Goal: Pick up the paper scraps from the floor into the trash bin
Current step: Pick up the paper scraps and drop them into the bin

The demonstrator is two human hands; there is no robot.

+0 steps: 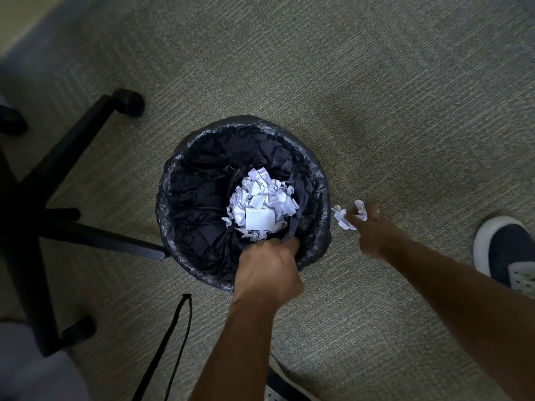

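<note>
A round trash bin (173,215) lined with a black bag stands on the carpet, with a heap of crumpled white paper (260,204) inside it. My left hand (267,269) grips the bin's near rim, fingers curled over the edge. My right hand (373,230) reaches down to the floor just right of the bin and pinches a crumpled white scrap (360,209) between its fingers. A second white scrap (341,217) lies on the carpet beside that hand, partly hidden by the thumb.
A black office chair base (72,180) with castors spreads over the left side, one leg ending at the bin. A black cord (173,342) hangs at bottom centre. A dark shoe (506,250) stands at the right edge, another shoe (278,383) at the bottom.
</note>
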